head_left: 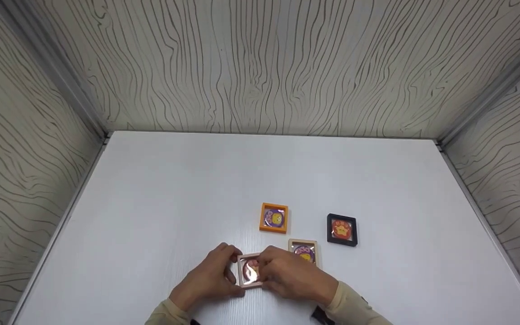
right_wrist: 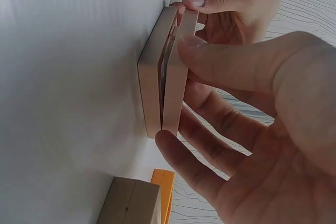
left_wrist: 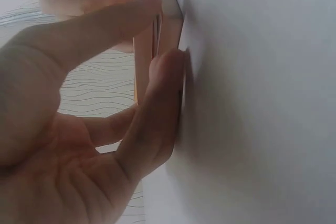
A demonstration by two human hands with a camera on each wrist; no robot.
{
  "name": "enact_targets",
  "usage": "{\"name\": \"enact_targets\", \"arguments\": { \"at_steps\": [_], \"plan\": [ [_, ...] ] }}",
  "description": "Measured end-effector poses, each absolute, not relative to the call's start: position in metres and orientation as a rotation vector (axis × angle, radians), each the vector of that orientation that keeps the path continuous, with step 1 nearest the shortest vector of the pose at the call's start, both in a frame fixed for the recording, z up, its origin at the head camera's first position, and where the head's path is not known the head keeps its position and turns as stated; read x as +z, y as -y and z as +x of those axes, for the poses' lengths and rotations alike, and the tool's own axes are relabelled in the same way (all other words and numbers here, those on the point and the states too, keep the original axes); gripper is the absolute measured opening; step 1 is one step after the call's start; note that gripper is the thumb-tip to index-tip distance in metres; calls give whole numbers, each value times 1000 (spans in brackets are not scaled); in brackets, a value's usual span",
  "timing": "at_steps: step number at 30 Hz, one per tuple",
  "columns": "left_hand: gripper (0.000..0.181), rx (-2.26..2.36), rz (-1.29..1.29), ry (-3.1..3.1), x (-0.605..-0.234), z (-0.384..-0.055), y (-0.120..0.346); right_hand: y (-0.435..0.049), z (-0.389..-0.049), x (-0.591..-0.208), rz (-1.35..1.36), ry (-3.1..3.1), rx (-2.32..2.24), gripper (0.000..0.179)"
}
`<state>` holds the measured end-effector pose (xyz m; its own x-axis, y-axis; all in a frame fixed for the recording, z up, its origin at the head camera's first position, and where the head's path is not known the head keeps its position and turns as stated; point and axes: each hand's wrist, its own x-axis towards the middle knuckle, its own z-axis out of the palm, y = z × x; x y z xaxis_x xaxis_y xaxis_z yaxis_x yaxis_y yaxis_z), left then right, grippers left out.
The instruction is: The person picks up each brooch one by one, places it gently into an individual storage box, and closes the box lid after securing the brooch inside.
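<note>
A pale pink square display frame (head_left: 240, 271) lies between the two hands, a round reddish badge (head_left: 249, 270) behind its glossy clear film. In the right wrist view its upper half (right_wrist: 175, 90) stands slightly parted from the lower half (right_wrist: 149, 77), leaving a narrow wedge-shaped gap. The left hand (head_left: 210, 274) grips the frame's left side between thumb and fingers, low over the table. From the right, the right hand (head_left: 294, 275) pinches the opposite side, thumb on the upper half and one fingertip at the seam. Its fingers cover that part of the badge in the head view.
Beside the right hand lies a beige frame (head_left: 303, 241), partly hidden by it. An orange frame (head_left: 274, 206) sits farther back, and a black frame (head_left: 342, 243) lies to the right. Each holds a round badge. Wood-patterned panels (head_left: 260, 67) enclose the white table (head_left: 165, 189).
</note>
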<state>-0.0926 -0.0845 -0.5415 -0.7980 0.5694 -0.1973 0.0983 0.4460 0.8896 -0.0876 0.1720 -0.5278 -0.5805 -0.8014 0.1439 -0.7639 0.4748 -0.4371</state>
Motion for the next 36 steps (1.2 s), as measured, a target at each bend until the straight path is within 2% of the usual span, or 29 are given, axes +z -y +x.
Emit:
{"name": "enact_targets", "arguments": {
  "at_steps": [23,36],
  "plan": [
    [64,1344,459,-2263,-543,-91,85,-164,-91,-529,-1491,-2654,-624,6],
    [68,1298,507,-2293,-538,-92,80,-170,-89,-526,-1315,-2635,-704,11]
  ]
}}
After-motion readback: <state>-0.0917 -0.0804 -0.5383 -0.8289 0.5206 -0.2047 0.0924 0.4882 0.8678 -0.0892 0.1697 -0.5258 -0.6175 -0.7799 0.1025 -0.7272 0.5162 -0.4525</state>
